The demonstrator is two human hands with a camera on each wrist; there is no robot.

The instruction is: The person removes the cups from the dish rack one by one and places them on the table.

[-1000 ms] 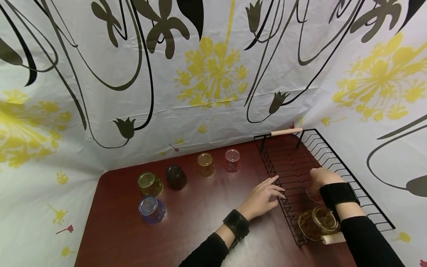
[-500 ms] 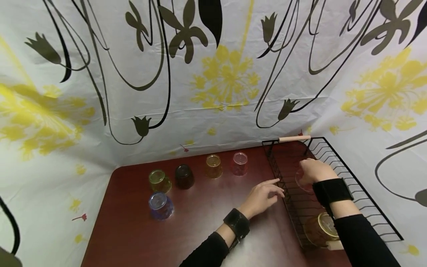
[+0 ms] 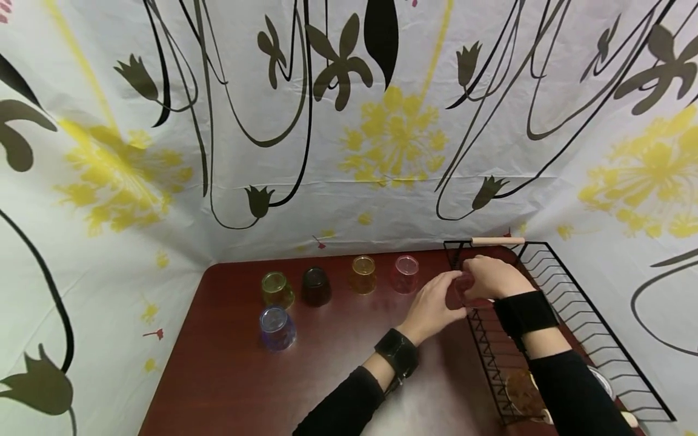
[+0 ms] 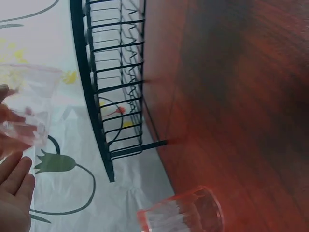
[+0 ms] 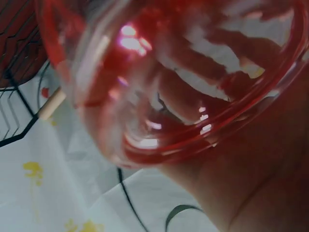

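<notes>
My right hand (image 3: 488,275) grips a clear red-tinted glass (image 3: 463,289) and holds it in the air over the left rim of the black wire rack (image 3: 567,303). In the right wrist view the red glass (image 5: 169,82) fills the frame, cradled in the palm. My left hand (image 3: 436,306) is raised beside the glass, its fingers (image 4: 17,186) fairly straight and reaching just under the glass (image 4: 29,111). Whether they press on it is unclear.
Several upturned coloured glasses stand on the dark red table (image 3: 338,375): pink (image 3: 405,274), amber (image 3: 363,274), dark brown (image 3: 316,286), yellow-green (image 3: 275,289), blue (image 3: 276,327). An amber glass (image 3: 520,390) lies in the rack's near end. Patterned cloth walls close in behind and at both sides.
My right hand lifted the red glass out of the rack and carried it left to the rack's edge. My left hand rose off the table to meet it.
</notes>
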